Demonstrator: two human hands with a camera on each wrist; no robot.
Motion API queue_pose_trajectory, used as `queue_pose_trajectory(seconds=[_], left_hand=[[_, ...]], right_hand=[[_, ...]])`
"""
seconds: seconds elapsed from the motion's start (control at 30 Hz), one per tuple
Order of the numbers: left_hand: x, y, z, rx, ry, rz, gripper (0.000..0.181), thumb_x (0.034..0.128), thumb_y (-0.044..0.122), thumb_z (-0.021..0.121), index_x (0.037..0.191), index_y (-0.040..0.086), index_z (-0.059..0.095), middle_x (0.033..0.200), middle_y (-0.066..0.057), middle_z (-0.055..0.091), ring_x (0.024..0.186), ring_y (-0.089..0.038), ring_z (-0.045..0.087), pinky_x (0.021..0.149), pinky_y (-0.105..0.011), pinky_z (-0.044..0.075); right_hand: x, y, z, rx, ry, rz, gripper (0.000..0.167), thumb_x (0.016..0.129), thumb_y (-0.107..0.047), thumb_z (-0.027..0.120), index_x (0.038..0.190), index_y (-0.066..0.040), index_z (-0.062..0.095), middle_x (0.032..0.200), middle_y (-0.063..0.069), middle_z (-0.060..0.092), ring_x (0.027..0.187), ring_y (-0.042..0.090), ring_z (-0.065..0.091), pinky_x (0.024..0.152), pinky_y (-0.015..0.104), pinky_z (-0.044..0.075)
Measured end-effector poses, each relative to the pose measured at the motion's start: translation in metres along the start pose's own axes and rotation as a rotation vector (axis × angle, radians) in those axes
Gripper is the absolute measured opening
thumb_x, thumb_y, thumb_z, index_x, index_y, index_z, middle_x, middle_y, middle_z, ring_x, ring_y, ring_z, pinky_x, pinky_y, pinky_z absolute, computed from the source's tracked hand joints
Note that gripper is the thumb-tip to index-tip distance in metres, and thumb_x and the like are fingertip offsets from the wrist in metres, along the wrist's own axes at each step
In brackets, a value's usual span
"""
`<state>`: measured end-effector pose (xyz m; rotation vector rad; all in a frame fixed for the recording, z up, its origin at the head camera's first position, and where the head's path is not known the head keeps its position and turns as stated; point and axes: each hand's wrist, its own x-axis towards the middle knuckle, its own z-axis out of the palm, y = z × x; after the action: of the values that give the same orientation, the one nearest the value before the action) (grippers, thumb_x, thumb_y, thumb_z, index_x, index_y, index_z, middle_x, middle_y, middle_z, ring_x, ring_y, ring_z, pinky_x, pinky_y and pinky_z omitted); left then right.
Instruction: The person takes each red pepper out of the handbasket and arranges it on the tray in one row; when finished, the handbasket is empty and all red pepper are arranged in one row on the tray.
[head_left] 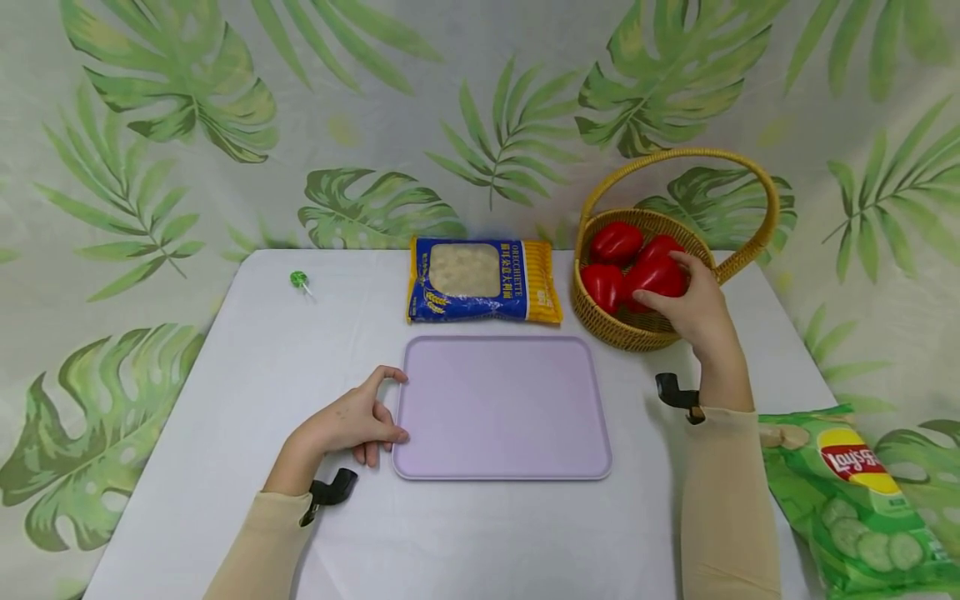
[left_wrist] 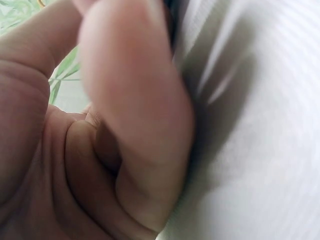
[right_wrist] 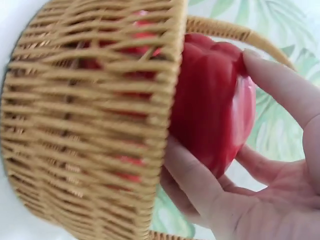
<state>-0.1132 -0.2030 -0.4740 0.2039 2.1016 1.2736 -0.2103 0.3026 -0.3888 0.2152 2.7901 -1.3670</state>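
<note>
At the left rim of a pale purple tray (head_left: 502,408), my left hand (head_left: 352,421) touches the edge with thumb and index fingertips set apart. Its other fingers bend beside the tray; in the left wrist view, bent fingers (left_wrist: 140,110) lie close to the white cloth. My right hand (head_left: 697,304) grips a glossy red bell pepper (head_left: 655,282) at the wicker basket (head_left: 633,336). The right wrist view shows thumb and fingers around that lobed pepper (right_wrist: 215,100), partly above the basket rim. More red peppers (head_left: 617,242) lie in the basket.
A blue and yellow orecchiette bag (head_left: 480,281) lies behind the tray. A green lollipop (head_left: 300,281) is at the back left. A green chip bag (head_left: 855,500) sits at the right edge, beside my right forearm. The basket's tall handle (head_left: 690,152) arches over the peppers.
</note>
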Motion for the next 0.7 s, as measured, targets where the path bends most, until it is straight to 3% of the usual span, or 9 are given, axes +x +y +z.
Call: queue_pose_trajectory(seconds=[0.13, 0.23, 0.37, 0.53, 0.7], left_hand=[[-0.001, -0.001, 0.000, -0.006, -0.001, 0.000, 0.085, 0.0896, 0.021, 0.087, 0.152, 0.024, 0.029, 0.078, -0.009, 0.074, 0.047, -0.019, 0.066, 0.045, -0.030, 0.054], [-0.002, 0.000, 0.000, -0.005, 0.001, 0.003, 0.085, 0.0897, 0.021, 0.087, 0.152, 0.023, 0.029, 0.078, -0.009, 0.074, 0.047, -0.019, 0.066, 0.045, -0.030, 0.053], [-0.002, 0.001, 0.000, -0.004, 0.002, 0.003, 0.085, 0.0899, 0.020, 0.086, 0.152, 0.023, 0.029, 0.078, -0.009, 0.074, 0.047, -0.019, 0.066, 0.045, -0.030, 0.053], [-0.001, 0.000, 0.001, -0.002, -0.001, 0.009, 0.085, 0.0901, 0.019, 0.086, 0.153, 0.023, 0.029, 0.077, -0.008, 0.074, 0.047, -0.019, 0.066, 0.044, -0.030, 0.054], [-0.001, 0.000, 0.000, -0.005, -0.002, 0.010, 0.085, 0.0903, 0.019, 0.086, 0.153, 0.023, 0.029, 0.077, -0.008, 0.074, 0.046, -0.019, 0.066, 0.044, -0.030, 0.053]], right_hand=[[-0.005, -0.011, 0.002, 0.065, -0.023, -0.014, 0.101, 0.095, -0.037, 0.080, 0.170, -0.015, 0.017, 0.173, 0.020, 0.027, 0.153, 0.045, 0.033, 0.117, 0.065, 0.046], [-0.009, -0.018, 0.004, 0.101, -0.042, -0.028, 0.098, 0.095, -0.037, 0.081, 0.170, -0.018, 0.019, 0.172, 0.015, 0.030, 0.149, 0.040, 0.037, 0.106, 0.042, 0.058], [-0.017, -0.028, 0.007, 0.131, -0.081, -0.049, 0.095, 0.095, -0.037, 0.080, 0.169, -0.023, 0.022, 0.170, 0.011, 0.032, 0.145, 0.034, 0.040, 0.089, 0.019, 0.052], [-0.026, -0.044, 0.015, 0.132, -0.130, -0.081, 0.093, 0.095, -0.033, 0.080, 0.168, -0.025, 0.024, 0.169, 0.012, 0.033, 0.148, 0.036, 0.037, 0.102, 0.041, 0.057], [-0.033, -0.059, 0.029, 0.156, -0.177, -0.140, 0.092, 0.095, -0.027, 0.082, 0.168, -0.022, 0.026, 0.171, 0.012, 0.033, 0.152, 0.040, 0.038, 0.115, 0.063, 0.050]])
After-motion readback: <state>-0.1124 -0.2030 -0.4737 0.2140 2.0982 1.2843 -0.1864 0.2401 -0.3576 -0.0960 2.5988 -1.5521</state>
